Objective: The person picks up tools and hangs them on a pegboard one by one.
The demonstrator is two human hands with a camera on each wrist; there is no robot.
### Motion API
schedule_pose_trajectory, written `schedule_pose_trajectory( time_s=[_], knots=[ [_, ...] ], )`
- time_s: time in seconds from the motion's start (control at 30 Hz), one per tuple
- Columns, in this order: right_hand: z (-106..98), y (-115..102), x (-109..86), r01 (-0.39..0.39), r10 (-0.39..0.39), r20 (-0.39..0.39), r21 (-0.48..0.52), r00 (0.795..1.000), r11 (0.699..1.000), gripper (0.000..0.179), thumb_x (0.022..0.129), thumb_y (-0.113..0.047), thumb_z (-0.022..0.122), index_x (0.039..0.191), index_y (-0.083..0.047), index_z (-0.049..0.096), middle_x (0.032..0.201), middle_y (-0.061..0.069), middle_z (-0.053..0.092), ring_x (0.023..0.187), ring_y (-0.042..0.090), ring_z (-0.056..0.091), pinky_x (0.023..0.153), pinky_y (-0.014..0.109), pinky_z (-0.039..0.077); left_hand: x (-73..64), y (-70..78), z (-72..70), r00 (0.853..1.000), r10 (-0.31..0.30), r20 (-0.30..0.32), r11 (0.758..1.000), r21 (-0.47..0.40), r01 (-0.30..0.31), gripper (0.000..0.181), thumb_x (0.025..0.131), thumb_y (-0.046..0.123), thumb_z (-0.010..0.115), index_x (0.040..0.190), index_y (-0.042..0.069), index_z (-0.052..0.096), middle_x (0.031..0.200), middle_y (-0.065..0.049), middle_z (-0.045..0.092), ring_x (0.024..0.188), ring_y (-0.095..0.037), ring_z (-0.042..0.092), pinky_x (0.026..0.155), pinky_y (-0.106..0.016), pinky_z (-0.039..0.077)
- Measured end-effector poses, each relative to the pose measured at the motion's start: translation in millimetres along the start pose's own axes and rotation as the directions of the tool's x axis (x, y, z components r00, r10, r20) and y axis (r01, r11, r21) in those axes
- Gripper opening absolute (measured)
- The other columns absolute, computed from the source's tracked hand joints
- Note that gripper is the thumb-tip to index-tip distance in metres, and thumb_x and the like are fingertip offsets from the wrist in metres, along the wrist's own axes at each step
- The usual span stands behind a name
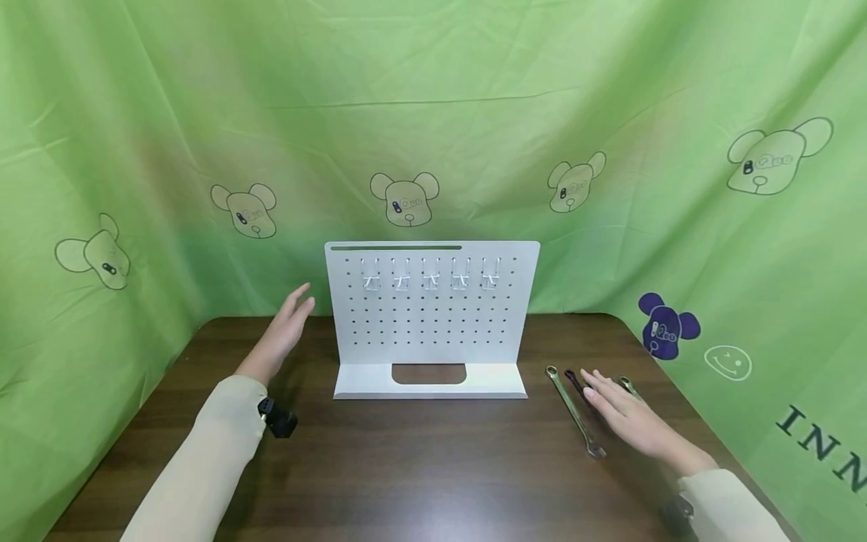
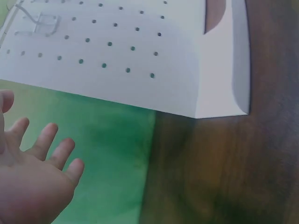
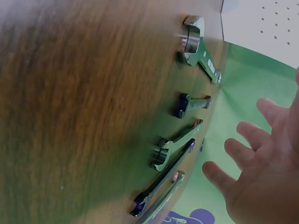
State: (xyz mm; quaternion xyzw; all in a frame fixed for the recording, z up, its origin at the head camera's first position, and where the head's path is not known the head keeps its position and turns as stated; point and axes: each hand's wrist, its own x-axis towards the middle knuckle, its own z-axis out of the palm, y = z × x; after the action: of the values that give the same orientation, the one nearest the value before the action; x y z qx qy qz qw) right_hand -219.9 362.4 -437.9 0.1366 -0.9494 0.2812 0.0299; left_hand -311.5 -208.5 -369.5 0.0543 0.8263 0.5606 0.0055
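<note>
My right hand (image 1: 630, 418) is held above several wrenches on the right of the table, fingers extended, gripping nothing. A silver combination wrench (image 1: 570, 406) lies left of that hand; a dark purple wrench (image 1: 574, 381) is partly hidden by the fingers, and another silver wrench (image 1: 628, 387) shows behind the hand. In the right wrist view, silver wrenches (image 3: 170, 151) and dark wrenches (image 3: 163, 179) lie in a row. My left hand (image 1: 281, 339) is raised left of a white pegboard (image 1: 430, 354), fingers extended and holding nothing.
Several clear hooks (image 1: 430, 283) hang in a row on the upper pegboard, which stands at the back middle of the brown wooden table (image 1: 420, 452). Behind the table hangs a green curtain (image 1: 433, 68) printed with bear heads. A black wrist camera (image 1: 278, 418) sits on the left sleeve.
</note>
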Motion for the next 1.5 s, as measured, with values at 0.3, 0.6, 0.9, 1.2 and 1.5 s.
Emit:
schedule_pose_trajectory(
  time_s=[0.3, 0.6, 0.9, 1.2, 1.5],
  knots=[
    [1.9, -3.5, -0.2, 0.060, -0.062, -0.056, -0.027, 0.997, 0.998, 0.051, 0.109, -0.030, 0.042, 0.145, 0.006, 0.045, 0.148, 0.035, 0.037, 0.133, 0.057, 0.033, 0.102, 0.073, 0.022, 14.0, 17.9, 3.6, 0.998, 0.039, -0.053, 0.999, -0.023, -0.040, 0.068, 0.107, 0.048, 0.037, 0.162, 0.019, 0.010, 0.164, -0.016, 0.015, 0.149, -0.036, 0.015, 0.116, -0.059, 0.017],
    [4.4, -8.4, -0.6, 0.072, -0.077, -0.116, -0.047, 0.990, 0.996, 0.046, 0.108, -0.027, 0.046, 0.140, 0.005, 0.052, 0.136, 0.029, 0.054, 0.125, 0.050, 0.047, 0.097, 0.066, 0.036, 29.2, 43.5, 8.8, 0.988, 0.090, -0.127, 0.993, -0.063, -0.099, 0.063, 0.107, 0.039, 0.047, 0.160, 0.020, 0.021, 0.159, -0.016, 0.031, 0.146, -0.031, 0.027, 0.116, -0.056, 0.022],
    [5.0, -9.6, 0.0, 0.062, -0.068, -0.133, -0.049, 0.989, 0.997, 0.041, 0.107, -0.027, 0.049, 0.135, 0.002, 0.057, 0.126, 0.023, 0.060, 0.111, 0.038, 0.058, 0.088, 0.055, 0.046, 38.3, 59.6, 12.6, 0.970, 0.159, -0.186, 0.981, -0.077, -0.175, 0.057, 0.105, 0.034, 0.053, 0.156, 0.024, 0.033, 0.150, -0.018, 0.040, 0.136, -0.034, 0.042, 0.111, -0.053, 0.033],
    [6.3, -10.5, 2.5, 0.030, -0.029, -0.085, 0.003, 0.996, 1.000, 0.041, 0.097, -0.021, 0.068, 0.129, 0.003, 0.058, 0.098, 0.002, 0.069, 0.078, 0.010, 0.060, 0.069, 0.031, 0.050, 45.4, 70.0, 19.1, 0.941, 0.213, -0.263, 0.972, -0.037, -0.230, 0.042, 0.104, 0.030, 0.057, 0.144, 0.022, 0.053, 0.126, -0.015, 0.053, 0.112, -0.030, 0.055, 0.095, -0.046, 0.046],
    [7.2, -4.9, 9.8, -0.089, 0.089, -0.015, 0.019, 0.996, 0.996, 0.028, 0.093, -0.023, 0.073, 0.109, -0.002, 0.065, 0.084, -0.002, 0.068, 0.072, 0.013, 0.062, 0.068, 0.035, 0.048, 50.9, 73.0, 22.6, 0.926, 0.189, -0.328, 0.973, -0.064, -0.221, 0.029, 0.103, 0.025, 0.059, 0.130, 0.017, 0.064, 0.117, -0.012, 0.059, 0.100, -0.024, 0.058, 0.090, -0.041, 0.050]
  ],
)
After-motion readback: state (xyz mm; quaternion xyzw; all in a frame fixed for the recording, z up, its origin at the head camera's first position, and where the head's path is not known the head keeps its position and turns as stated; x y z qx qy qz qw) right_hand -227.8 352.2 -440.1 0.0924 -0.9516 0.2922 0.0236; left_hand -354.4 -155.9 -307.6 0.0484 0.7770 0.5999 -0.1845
